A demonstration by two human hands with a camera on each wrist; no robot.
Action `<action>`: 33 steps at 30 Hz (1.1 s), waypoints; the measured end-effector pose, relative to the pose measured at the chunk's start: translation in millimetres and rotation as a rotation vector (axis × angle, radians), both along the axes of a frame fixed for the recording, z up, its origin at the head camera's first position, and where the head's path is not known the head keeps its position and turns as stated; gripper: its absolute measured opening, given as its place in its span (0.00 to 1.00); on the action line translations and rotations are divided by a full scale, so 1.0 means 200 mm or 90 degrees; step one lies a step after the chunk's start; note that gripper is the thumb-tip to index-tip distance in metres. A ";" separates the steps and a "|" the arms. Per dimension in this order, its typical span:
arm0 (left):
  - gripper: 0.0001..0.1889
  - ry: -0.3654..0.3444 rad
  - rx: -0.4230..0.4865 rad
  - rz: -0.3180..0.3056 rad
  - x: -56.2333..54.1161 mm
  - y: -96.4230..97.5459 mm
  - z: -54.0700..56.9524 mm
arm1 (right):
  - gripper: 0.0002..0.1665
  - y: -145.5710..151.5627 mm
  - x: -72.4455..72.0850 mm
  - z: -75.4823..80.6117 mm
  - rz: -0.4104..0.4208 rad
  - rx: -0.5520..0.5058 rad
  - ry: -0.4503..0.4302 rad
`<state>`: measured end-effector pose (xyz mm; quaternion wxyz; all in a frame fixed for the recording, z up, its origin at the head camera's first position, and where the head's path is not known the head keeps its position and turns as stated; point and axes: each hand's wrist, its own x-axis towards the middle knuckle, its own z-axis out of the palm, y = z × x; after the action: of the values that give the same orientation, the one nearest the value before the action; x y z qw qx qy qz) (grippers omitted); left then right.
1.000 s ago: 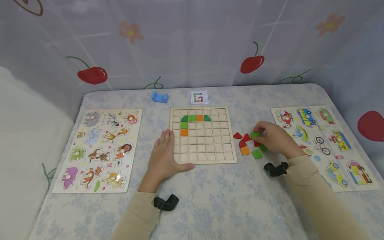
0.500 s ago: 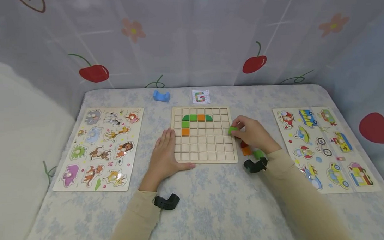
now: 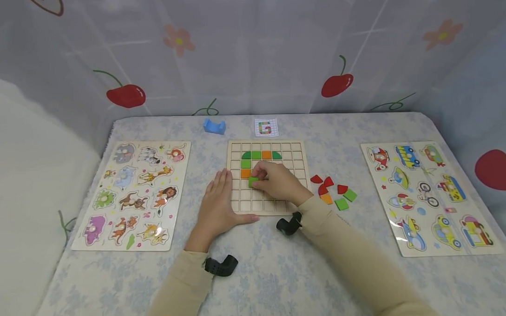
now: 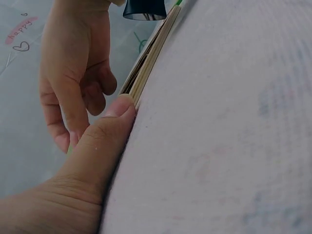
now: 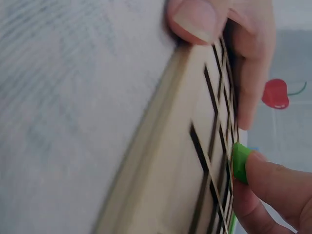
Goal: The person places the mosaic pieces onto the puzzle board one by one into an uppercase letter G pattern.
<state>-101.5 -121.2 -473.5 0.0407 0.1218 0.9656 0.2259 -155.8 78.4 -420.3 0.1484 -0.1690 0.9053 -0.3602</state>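
A wooden grid board (image 3: 275, 194) lies mid-table, with green and orange tiles set in its upper left cells. My right hand (image 3: 279, 180) is over the board and pinches a green square tile (image 3: 252, 182) between thumb and fingers, just below and right of the lower orange tile (image 3: 245, 173). In the right wrist view that green tile (image 5: 240, 163) is tilted against the grid. My left hand (image 3: 216, 206) rests flat along the board's left edge, fingers straight, its thumb (image 4: 117, 109) against the near edge.
Loose red, orange and green tiles (image 3: 341, 203) lie right of the board. Behind it are a pattern card (image 3: 266, 127) and a blue holder (image 3: 214, 126). An animal puzzle (image 3: 130, 197) is at left, a vehicle puzzle (image 3: 430, 198) at right.
My right hand has picked a green square tile from the loose pile and carried it left over the board to the left columns. The left hand has stayed in place.
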 end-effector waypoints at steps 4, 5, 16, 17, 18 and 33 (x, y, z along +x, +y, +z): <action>0.77 0.001 -0.001 -0.002 0.00 0.00 0.00 | 0.08 -0.05 -0.01 -0.03 0.008 0.009 0.015; 0.77 0.002 -0.001 -0.002 0.00 0.00 0.00 | 0.08 -0.06 -0.01 -0.03 0.009 0.012 0.020; 0.76 0.002 -0.004 -0.003 0.00 0.00 0.00 | 0.08 -0.11 0.00 -0.04 0.055 0.108 0.086; 0.76 0.001 -0.003 -0.002 0.00 0.00 0.00 | 0.08 -0.10 0.01 -0.04 0.063 0.120 0.093; 0.76 0.000 -0.003 -0.001 0.00 0.00 0.00 | 0.08 -0.10 0.01 -0.04 0.072 0.129 0.098; 0.77 -0.008 0.009 0.007 0.00 0.01 0.01 | 0.15 0.41 0.07 0.03 -0.024 0.123 0.044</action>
<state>-100.6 -120.1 -470.5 0.0448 0.1150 0.9645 0.2335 -141.1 159.4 -415.1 0.1259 -0.1493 0.9434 -0.2681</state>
